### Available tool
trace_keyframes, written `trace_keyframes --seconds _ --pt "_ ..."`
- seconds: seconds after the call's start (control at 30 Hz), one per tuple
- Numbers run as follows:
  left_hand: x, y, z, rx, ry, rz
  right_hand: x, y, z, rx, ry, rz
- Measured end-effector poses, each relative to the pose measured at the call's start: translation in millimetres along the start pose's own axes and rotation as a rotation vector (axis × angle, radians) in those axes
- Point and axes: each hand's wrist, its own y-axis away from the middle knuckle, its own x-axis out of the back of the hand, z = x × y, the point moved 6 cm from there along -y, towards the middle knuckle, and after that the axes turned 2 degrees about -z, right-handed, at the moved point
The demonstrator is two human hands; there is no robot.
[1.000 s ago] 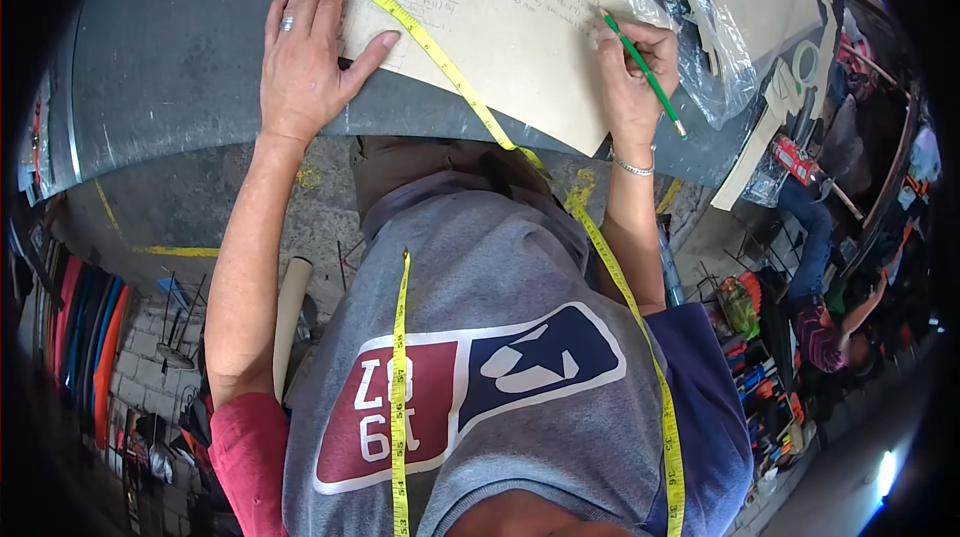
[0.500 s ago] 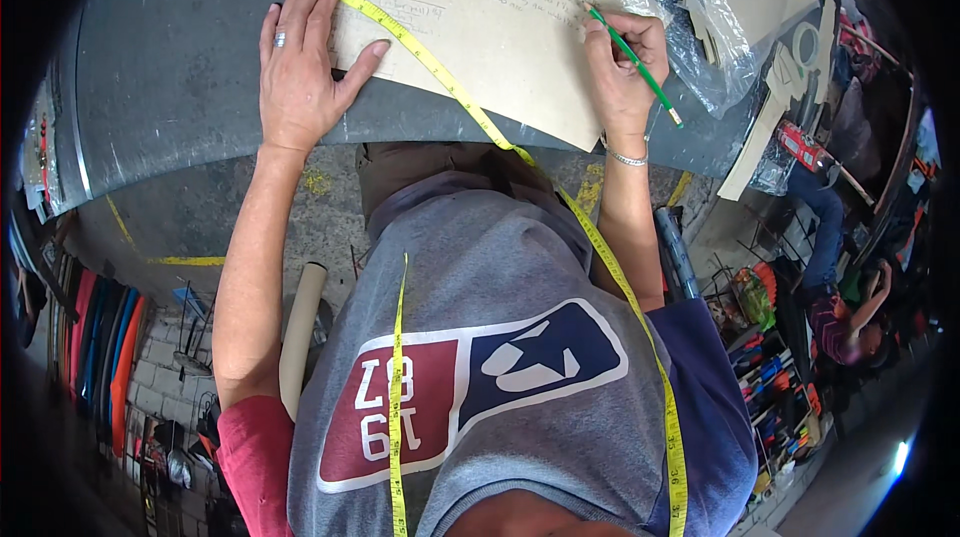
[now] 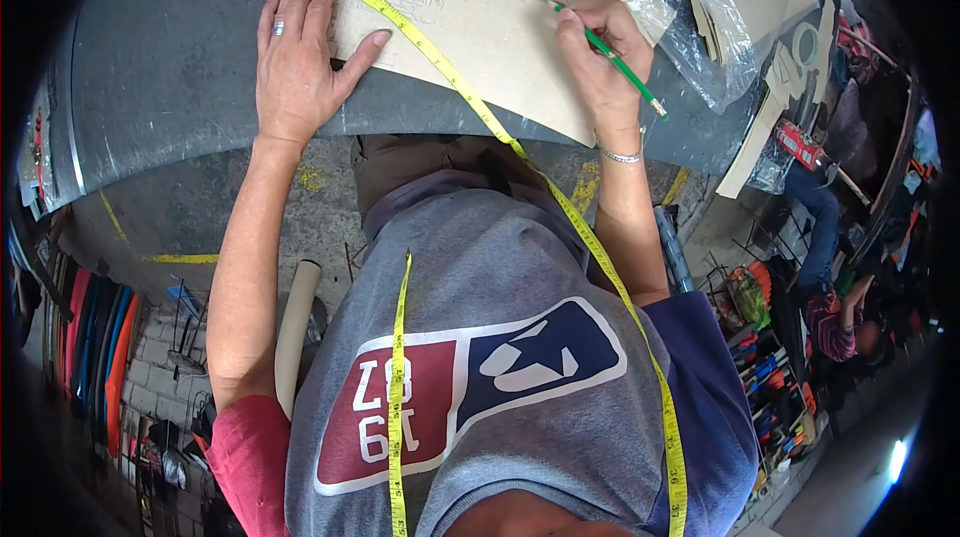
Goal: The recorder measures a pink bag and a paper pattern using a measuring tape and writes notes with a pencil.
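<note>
Left hand [image 3: 300,62] lies flat, fingers spread, pressing the near-left corner of the tan cardboard sheet [image 3: 470,27] on the grey bench [image 3: 170,87]. Right hand [image 3: 600,57] pinches a green pencil [image 3: 612,62], tip apparently on the sheet. Yellow measuring tape [image 3: 440,72] crosses the sheet diagonally.

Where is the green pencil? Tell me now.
In the head view, upper right: the green pencil is in the right hand, its tip on the tan card sheet, beside the clear plastic bag.
</note>
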Motion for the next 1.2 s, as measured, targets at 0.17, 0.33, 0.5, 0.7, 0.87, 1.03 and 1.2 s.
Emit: trace_keyframes --seconds 0.17,0.33,0.5,0.7,0.87,1.03,1.2 --pt "-2 0 0 0.003 0.007 0.001 -9 -4 7 0.021 0.175 -0.044" --pt "0 -1 1 0.004 0.005 -0.002 -10 -2 14 0.093 0.134 -0.021" --pt "-1 0 -1 0.004 0.009 -0.003 -10 -1 14 0.094 0.156 -0.022" --pt "-2 -1 -1 0.005 0.008 -0.008 -10 -1 15 0.109 0.135 -0.012" --pt "-2 0 -1 0.006 0.003 -0.006 -9 -1 10 0.086 0.175 -0.019" --pt "-3 1 -1 0.007 0.003 -0.006 -10 -1 8 0.090 0.161 -0.012" --pt "-3 1 -2 0.011 -0.007 -0.013 -10 -1 8 0.116 0.164 -0.022"
